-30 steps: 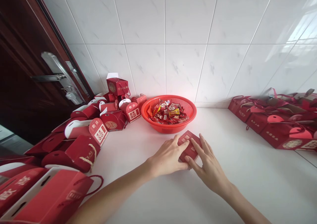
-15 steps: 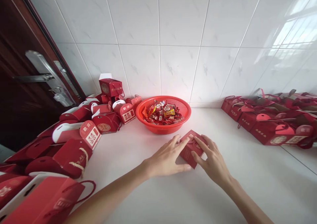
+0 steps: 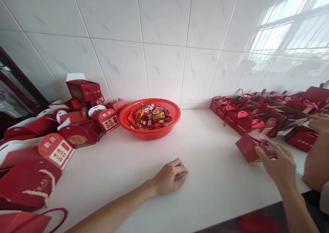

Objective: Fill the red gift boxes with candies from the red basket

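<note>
My right hand (image 3: 280,162) grips a small red box (image 3: 250,148) at the right, just in front of a group of similar boxes. My left hand (image 3: 171,177) rests on the white table with its fingers curled; a gap shows between thumb and fingers, and nothing can be made out inside. Beyond my left hand stands a red plastic basket (image 3: 150,135) with wrapped sweets (image 3: 151,116) in it.
Many red boxes (image 3: 84,135) crowd the left side, one (image 3: 83,90) stacked on top. More boxes (image 3: 246,123) stand at the right by the tiled wall (image 3: 164,71). Another person's hand and arm (image 3: 318,150) reach in at the far right, near a box (image 3: 300,137).
My right hand has carried the red box from the middle to the right. My left hand has let go of it and curled. The view has turned right, and another person's arm has appeared.
</note>
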A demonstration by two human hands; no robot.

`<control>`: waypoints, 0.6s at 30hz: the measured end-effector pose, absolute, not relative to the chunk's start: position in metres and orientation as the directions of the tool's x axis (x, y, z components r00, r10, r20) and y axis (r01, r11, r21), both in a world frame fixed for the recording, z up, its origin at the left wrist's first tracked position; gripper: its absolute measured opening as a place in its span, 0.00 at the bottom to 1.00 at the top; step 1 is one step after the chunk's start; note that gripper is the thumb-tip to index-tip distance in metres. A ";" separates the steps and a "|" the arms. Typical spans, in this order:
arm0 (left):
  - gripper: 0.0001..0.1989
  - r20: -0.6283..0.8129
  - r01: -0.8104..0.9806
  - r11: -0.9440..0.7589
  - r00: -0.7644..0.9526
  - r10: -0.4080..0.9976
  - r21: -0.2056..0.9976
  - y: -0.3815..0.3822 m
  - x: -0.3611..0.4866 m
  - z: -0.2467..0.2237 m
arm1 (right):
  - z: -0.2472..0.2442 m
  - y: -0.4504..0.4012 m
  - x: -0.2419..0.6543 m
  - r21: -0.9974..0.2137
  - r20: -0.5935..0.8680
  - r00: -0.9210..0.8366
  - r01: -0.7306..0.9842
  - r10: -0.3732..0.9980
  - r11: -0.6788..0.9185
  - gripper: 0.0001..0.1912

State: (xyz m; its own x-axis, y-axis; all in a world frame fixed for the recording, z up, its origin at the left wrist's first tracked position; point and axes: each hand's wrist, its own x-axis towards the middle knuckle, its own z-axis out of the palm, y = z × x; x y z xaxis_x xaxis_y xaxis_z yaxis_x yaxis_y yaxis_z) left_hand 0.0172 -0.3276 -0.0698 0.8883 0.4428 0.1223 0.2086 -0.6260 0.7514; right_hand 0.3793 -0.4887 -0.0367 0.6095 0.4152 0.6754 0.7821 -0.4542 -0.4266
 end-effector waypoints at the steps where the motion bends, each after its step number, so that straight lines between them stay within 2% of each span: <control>1: 0.10 0.122 0.207 -0.625 0.889 0.441 0.752 -0.327 0.017 -0.069 | -0.036 -0.491 0.392 -0.434 0.667 0.637 0.753 0.385 -0.494 0.27; 4: 0.11 0.134 0.195 -0.628 0.890 0.437 0.753 -0.326 0.017 -0.068 | -0.035 -0.491 0.429 -0.478 0.587 0.726 0.668 0.358 -0.571 0.28; 7: 0.10 0.152 0.182 -0.630 0.886 0.438 0.755 -0.325 0.018 -0.072 | -0.038 -0.480 0.458 -0.531 0.512 0.774 0.626 0.373 -0.571 0.31; 13: 0.09 0.173 0.159 -0.628 0.884 0.434 0.762 -0.325 0.019 -0.075 | -0.048 -0.451 0.485 -0.606 0.490 0.797 0.603 0.354 -0.518 0.29; 18: 0.08 0.170 0.157 -0.625 0.886 0.431 0.764 -0.326 0.018 -0.076 | -0.048 -0.443 0.476 -0.673 0.438 0.851 0.525 0.290 -0.521 0.36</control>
